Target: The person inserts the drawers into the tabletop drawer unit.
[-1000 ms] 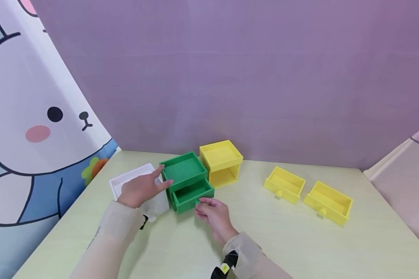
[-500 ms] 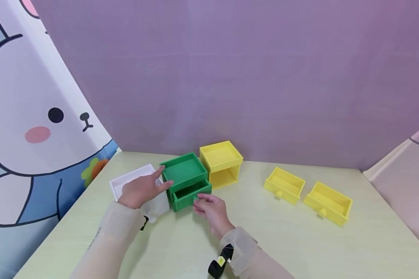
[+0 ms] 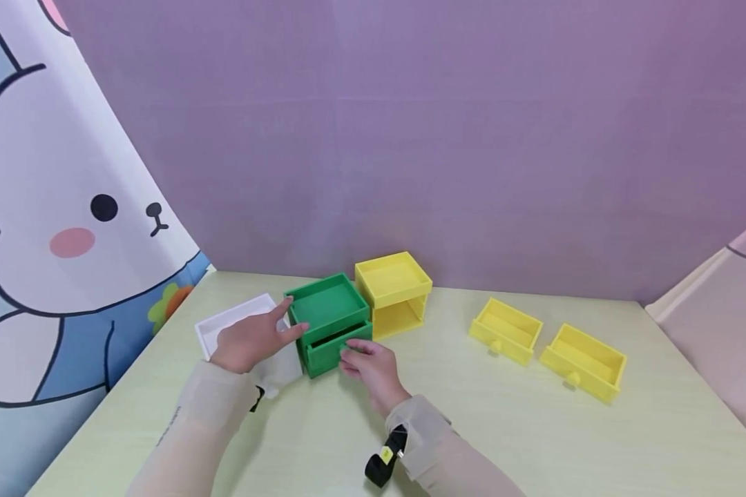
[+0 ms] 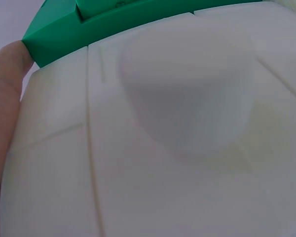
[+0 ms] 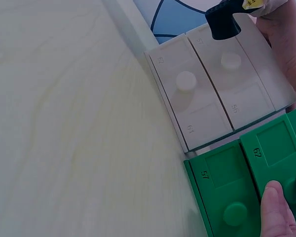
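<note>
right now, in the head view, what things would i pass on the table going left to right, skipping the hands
White cabinet, green cabinet, yellow cabinet, first loose yellow drawer, second loose yellow drawer.

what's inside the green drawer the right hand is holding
In the head view, only a narrow dark gap shows behind the front of the green drawer. The green cabinet covers the rest, so any contents there are hidden.

Both forearms [image 3: 189, 428] extended forward; left fingers [image 3: 282, 308] spread; right fingers [image 3: 362, 345] curled in pinch.
</note>
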Demonstrator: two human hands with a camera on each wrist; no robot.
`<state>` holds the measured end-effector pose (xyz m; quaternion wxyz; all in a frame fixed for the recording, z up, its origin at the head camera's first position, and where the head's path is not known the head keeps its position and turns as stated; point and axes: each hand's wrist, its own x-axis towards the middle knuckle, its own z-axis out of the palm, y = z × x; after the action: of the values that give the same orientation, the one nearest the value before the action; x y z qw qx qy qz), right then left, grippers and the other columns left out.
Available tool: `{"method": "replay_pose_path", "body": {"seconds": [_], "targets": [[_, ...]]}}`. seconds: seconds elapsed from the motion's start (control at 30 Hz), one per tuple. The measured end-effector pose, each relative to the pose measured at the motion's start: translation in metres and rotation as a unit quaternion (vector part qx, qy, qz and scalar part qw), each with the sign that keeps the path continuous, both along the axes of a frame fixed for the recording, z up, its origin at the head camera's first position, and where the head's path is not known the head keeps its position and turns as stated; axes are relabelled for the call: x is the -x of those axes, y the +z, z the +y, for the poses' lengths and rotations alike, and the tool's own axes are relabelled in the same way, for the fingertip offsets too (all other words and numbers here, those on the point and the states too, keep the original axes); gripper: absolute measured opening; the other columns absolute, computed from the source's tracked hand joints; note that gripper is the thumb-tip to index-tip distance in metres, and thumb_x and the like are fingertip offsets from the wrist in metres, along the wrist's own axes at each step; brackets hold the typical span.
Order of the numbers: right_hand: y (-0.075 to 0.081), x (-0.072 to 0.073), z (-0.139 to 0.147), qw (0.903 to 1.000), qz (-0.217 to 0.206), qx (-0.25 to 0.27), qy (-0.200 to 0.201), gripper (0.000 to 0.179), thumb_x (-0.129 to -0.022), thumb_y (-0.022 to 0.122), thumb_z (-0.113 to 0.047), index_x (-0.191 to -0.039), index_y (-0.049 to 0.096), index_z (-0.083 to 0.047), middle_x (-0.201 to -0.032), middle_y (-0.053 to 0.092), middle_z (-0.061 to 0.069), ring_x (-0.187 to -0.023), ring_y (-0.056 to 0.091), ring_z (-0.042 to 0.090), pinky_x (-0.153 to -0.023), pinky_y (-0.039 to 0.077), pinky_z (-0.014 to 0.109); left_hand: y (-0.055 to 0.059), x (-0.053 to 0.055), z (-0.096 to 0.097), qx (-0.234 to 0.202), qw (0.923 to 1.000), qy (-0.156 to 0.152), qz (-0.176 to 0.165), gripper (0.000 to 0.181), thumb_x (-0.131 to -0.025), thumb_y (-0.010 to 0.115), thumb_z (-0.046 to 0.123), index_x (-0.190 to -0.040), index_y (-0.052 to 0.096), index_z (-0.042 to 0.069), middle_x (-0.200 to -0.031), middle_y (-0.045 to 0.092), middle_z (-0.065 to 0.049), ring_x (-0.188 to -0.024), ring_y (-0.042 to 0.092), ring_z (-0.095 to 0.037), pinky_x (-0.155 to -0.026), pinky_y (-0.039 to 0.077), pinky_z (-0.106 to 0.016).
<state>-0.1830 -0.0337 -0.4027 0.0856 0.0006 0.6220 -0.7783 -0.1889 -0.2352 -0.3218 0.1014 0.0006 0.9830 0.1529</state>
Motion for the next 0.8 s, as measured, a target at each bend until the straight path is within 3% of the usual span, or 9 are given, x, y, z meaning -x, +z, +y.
{"method": "replay_pose_path", "body": {"seconds": [0.33,0.8], "targets": [[-0.0001,0.0039,-0.0043,1.0,0.007,-0.001,0.003,0.029,-0.085,0.065,0.004,-0.111,0.06,0.016,-0.085,0.069,0.013,-0.069,0.065,0.014,-0.079,0.054,0.039,0.0007,-0.0027,0.0008,0.002,0.9999,-0.003,0.016,0.078,-0.091,0.045,0.062,-0.151,0.031,0.014,-0.059,0.05,-0.006,-0.048,0.044,-0.019,-0.049,0.031,-0.032],[0.0033,0.006,-0.0078,1.0,-0.004,-0.007,0.001,0.029,-0.085,0.066,0.003,-0.111,0.061,0.014,-0.09,0.069,0.02,-0.071,0.065,0.014,-0.076,0.055,0.036,0.0015,-0.0043,0.0007,0.011,0.9998,0.0,0.018,0.078,-0.092,0.045,0.062,-0.151,0.031,0.014,-0.058,0.05,-0.005,-0.048,0.044,-0.019,-0.049,0.031,-0.032]]}}
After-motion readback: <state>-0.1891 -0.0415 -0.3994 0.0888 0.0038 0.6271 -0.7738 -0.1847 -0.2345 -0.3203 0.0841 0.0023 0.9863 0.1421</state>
